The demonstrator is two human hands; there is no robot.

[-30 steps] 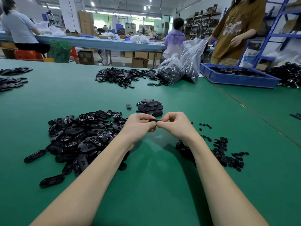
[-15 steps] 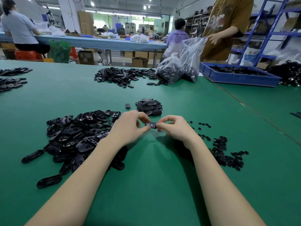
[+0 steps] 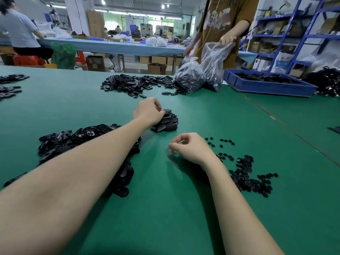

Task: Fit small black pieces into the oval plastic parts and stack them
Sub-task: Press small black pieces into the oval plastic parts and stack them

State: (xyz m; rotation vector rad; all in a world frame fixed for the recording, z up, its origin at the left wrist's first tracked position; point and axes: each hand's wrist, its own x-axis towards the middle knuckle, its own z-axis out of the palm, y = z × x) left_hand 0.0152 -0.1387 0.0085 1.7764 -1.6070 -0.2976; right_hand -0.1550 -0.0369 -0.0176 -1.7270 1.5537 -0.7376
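Oval plastic part (image 3: 166, 110) pinched in left hand (image 3: 148, 112) at fingertips, touching the top of the finished stack (image 3: 165, 123) just beyond and below the grip, long axis roughly left to right. Right hand (image 3: 191, 149) nearer the body, fingers loosely curled on nothing visible, small black pieces (image 3: 244, 173) scattered just to its right; glossy moulded ovals (image 3: 81, 138) heaped under the left forearm on matte green table (image 3: 184, 208)
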